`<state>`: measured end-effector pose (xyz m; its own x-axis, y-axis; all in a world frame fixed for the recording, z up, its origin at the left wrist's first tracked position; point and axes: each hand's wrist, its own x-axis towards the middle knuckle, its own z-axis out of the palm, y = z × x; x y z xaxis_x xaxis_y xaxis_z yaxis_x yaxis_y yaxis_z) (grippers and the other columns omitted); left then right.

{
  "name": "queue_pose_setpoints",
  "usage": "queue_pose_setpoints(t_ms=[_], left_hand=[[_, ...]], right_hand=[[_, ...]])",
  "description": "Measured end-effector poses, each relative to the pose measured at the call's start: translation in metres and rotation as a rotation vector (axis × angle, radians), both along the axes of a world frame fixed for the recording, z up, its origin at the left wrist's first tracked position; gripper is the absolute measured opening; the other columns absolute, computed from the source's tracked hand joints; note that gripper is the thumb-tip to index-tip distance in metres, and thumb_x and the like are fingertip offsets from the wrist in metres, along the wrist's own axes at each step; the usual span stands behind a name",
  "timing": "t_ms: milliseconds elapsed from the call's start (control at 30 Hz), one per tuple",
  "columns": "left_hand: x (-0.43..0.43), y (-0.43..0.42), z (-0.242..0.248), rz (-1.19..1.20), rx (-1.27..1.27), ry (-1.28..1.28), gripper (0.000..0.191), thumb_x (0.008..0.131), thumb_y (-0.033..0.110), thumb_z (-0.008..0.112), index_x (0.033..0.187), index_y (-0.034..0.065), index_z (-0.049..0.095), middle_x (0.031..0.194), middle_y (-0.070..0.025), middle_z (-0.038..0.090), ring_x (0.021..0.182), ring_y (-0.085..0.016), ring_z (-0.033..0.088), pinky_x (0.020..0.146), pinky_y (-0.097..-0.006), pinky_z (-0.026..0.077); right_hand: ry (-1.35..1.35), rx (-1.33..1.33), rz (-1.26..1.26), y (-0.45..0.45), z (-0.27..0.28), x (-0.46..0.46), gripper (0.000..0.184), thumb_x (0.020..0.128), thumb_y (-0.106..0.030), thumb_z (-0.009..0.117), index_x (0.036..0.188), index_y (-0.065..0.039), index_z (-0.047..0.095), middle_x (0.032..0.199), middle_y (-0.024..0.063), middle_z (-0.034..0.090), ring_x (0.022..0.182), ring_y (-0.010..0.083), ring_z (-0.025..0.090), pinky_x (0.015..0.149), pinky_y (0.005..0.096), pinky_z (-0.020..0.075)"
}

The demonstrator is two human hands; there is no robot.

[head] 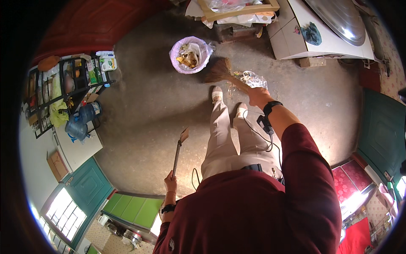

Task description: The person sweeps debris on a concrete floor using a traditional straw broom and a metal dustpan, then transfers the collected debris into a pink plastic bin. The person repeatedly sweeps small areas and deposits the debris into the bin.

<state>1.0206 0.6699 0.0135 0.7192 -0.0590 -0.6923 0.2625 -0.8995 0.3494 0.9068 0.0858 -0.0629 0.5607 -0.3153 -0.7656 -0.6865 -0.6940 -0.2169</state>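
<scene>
My right hand (258,96) is closed around the handle of a straw hand broom (220,70), whose bristles rest on or just over the floor, right of a lined waste bin (191,54). The bin holds plastic and food scraps. Beside the broom and just beyond my right hand lies a crumpled clear plastic bag (253,79), with small scattered debris (233,87) around it. My left hand (170,183), low and to the left, grips the long handle of a small flat-bladed tool (184,135), perhaps a shovel; its blade points away from me.
At the left stand a black rack (65,95) with vegetables and bottles, and large blue water bottles (90,112). A white tiled counter (291,41) with a large metal lid is at the upper right. Cardboard (241,12) and plastic are stacked at the top. My feet are on the floor.
</scene>
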Motion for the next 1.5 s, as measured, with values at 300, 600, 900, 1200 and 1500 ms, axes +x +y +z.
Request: queue_pose_setpoints(t_ms=[300, 600, 900, 1200, 1500], left_hand=[[-0.008, 0.023, -0.016, 0.089, -0.032, -0.013, 0.039, 0.077, -0.001, 0.048, 0.115, 0.0009, 0.054, 0.059, 0.0031, 0.044, 0.047, -0.005, 0.04, 0.042, -0.0216, 0.033], [0.046, 0.041, -0.027, -0.062, 0.145, -0.051, 0.038, 0.076, 0.006, 0.054, 0.113, -0.0013, 0.054, 0.098, -0.0168, 0.062, 0.081, -0.019, 0.062, 0.066, -0.0283, 0.048], [0.195, -0.001, 0.03, -0.146, 0.105, 0.033, 0.039, 0.078, 0.002, 0.052, 0.117, 0.0009, 0.053, 0.071, -0.0049, 0.058, 0.054, -0.011, 0.051, 0.048, -0.0259, 0.042], [0.376, -0.028, 0.041, -0.323, 0.106, 0.1, 0.038, 0.082, 0.001, 0.049, 0.12, 0.0024, 0.051, 0.067, -0.0023, 0.053, 0.048, -0.009, 0.044, 0.042, -0.0249, 0.036], [0.454, -0.11, 0.024, -0.033, -0.036, 0.023, 0.042, 0.081, -0.002, 0.046, 0.122, 0.0038, 0.049, 0.062, -0.0019, 0.051, 0.047, -0.009, 0.044, 0.04, -0.0251, 0.033]], right_hand=[[0.149, 0.119, -0.113, -0.02, 0.054, -0.081, 0.04, 0.062, -0.012, 0.059, 0.102, -0.01, 0.055, 0.079, 0.0134, 0.063, 0.072, 0.03, 0.063, 0.059, 0.0392, 0.0509], [-0.138, 0.141, -0.304, -0.027, 0.079, -0.083, 0.036, 0.065, -0.011, 0.055, 0.101, -0.012, 0.053, 0.073, 0.0158, 0.061, 0.066, 0.0329, 0.061, 0.056, 0.041, 0.048], [0.033, 0.116, -0.483, -0.007, 0.024, 0.069, 0.039, 0.065, -0.014, 0.056, 0.103, -0.005, 0.056, 0.095, 0.0177, 0.061, 0.092, 0.0311, 0.059, 0.074, 0.038, 0.0481], [0.239, -0.106, -0.306, 0.06, 0.06, 0.051, 0.034, 0.073, -0.012, 0.058, 0.106, -0.01, 0.053, 0.098, 0.0139, 0.061, 0.094, 0.028, 0.059, 0.076, 0.0361, 0.0496], [0.238, 0.161, -0.86, 0.077, 0.126, 0.019, 0.03, 0.068, -0.012, 0.052, 0.098, -0.008, 0.059, 0.09, 0.013, 0.063, 0.086, 0.0269, 0.062, 0.072, 0.0368, 0.0496]])
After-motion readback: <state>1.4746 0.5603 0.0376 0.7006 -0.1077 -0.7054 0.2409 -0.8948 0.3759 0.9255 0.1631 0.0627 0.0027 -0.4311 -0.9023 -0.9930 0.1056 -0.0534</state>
